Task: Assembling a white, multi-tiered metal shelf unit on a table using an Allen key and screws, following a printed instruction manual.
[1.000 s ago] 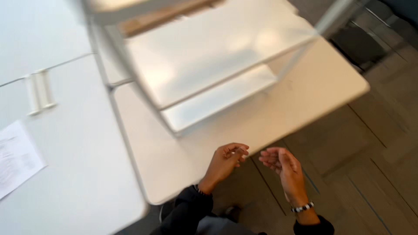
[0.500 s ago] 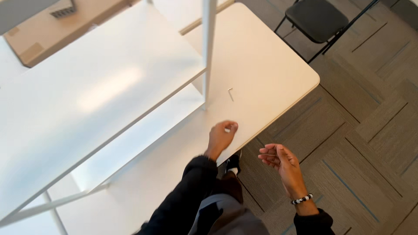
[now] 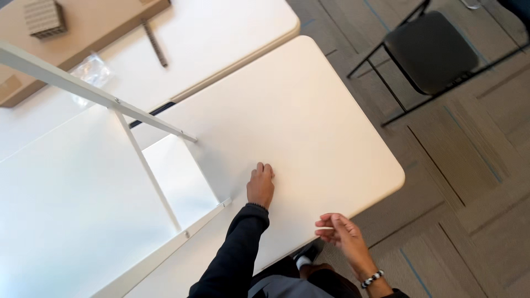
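Note:
My left hand (image 3: 260, 185) lies knuckles-up on the white folding table (image 3: 309, 121), fingers bent down against the top. Anything under the fingertips is hidden. It sits just right of the lower corner of a white metal shelf frame (image 3: 165, 129) that lies on the table. The frame's thin rails and pale shelf panels (image 3: 72, 198) fill the left of the view. My right hand (image 3: 339, 232) hovers palm-up off the table's near edge, over the floor. Its fingers are loosely curled and apart, with nothing clearly in them, and a beaded bracelet is on the wrist.
A second white table (image 3: 232, 33) abuts the far side. It carries a flat cardboard box (image 3: 94, 27), a grey ribbed block (image 3: 44, 16), a dark rod (image 3: 154, 43) and a clear plastic bag (image 3: 91, 72). A black folding chair (image 3: 430, 52) stands on the grey carpet tiles at the right.
My view has swung along the frame. My left hand reached forward from the table's edge onto the top, where a small metal piece lay. My right hand stayed low by the edge.

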